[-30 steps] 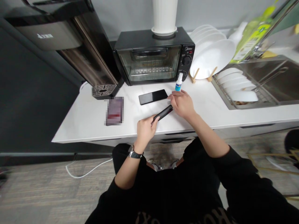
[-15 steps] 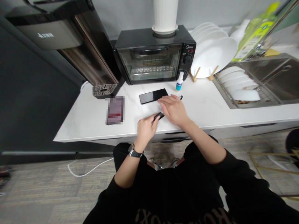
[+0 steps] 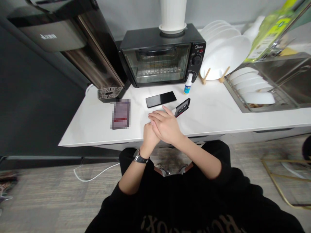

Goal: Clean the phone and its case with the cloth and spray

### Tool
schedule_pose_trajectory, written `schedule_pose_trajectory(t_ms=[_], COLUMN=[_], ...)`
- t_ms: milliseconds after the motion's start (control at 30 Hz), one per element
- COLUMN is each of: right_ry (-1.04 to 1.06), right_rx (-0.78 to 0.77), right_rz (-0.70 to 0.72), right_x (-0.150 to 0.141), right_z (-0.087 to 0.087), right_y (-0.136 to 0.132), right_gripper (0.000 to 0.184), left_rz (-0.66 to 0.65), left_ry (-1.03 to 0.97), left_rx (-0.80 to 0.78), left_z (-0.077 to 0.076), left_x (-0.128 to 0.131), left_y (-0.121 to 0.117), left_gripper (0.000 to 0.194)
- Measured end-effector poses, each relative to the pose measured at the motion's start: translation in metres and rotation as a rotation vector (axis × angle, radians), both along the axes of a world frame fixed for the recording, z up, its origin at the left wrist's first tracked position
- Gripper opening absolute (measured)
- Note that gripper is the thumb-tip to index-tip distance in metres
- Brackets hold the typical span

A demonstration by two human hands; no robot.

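lying flat-fingered over the left hand, the right hand hides its own palm, so i cannot tell its grip. the curled left seems clamped on the dark phone case, whose tilted long axis runs forward-right, past the nearer right hand; the spray bottle stands beyond.

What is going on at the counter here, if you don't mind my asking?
A person stands at the white counter with the right hand laid over the left hand. What looks like a black phone case juts out at a tilt from behind the right hand; the grip on it is hidden. Just beyond the hands, a phone lies flat, and a small spray bottle stands upright in front of the toaster oven.
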State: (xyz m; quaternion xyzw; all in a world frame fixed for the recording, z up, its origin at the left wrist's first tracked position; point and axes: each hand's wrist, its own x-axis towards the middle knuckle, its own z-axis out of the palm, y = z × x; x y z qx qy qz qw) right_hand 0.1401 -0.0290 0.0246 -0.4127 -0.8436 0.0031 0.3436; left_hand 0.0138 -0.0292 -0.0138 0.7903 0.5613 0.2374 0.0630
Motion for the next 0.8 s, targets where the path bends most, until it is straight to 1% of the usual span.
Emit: schedule_pose_trajectory(t_ms=[67,133,167,300,367,433,500,600,667,733,800], right_ry=[-0.028,-0.056,-0.065,-0.031,0.025,0.084,0.114,0.08,0.022,-0.03,-0.051], right_rx=[0.0,-0.014,-0.021,-0.028,-0.013,0.009,0.018,-0.002,-0.004,-0.003,-0.01], right_rz=[0.03,0.021,-0.007,-0.24,-0.309,-0.313,-0.276,-0.169,-0.09,-0.053,-0.086], right_x=[0.005,0.023,0.035,0.085,0.097,0.092,0.073,0.038,0.025,0.029,0.048], right_z=[0.0,0.002,0.002,0.002,0.001,-0.001,-0.003,-0.004,-0.004,-0.003,-0.003], right_y=[0.0,0.008,0.015,0.044,0.049,0.045,0.031,0.006,-0.002,0.0,0.013], right_gripper=[0.039,0.04,0.042,0.05,0.049,0.046,0.042,0.04,0.041,0.043,0.047], left_rz=[0.007,-0.009,-0.022,-0.066,-0.069,-0.075,-0.09,-0.069,-0.033,-0.035,-0.08], left_ry=[0.043,0.043,0.014,-0.114,-0.127,-0.134,-0.138,-0.051,0.029,0.036,-0.037], left_rx=[-0.004,0.003,0.015,0.083,0.092,0.081,0.072,0.053,0.035,0.035,0.048], left_z=[0.0,0.001,0.003,0.007,0.008,0.008,0.007,0.005,0.005,0.005,0.006], left_x=[0.0,0.0,0.001,0.003,0.004,0.004,0.003,0.001,0.0,0.0,0.0], left_y=[0.0,-0.002,-0.003,-0.007,-0.008,-0.009,-0.008,-0.007,-0.006,-0.006,-0.007], left_gripper=[0.022,0.024,0.026,0.033,0.032,0.031,0.029,0.025,0.026,0.027,0.025])
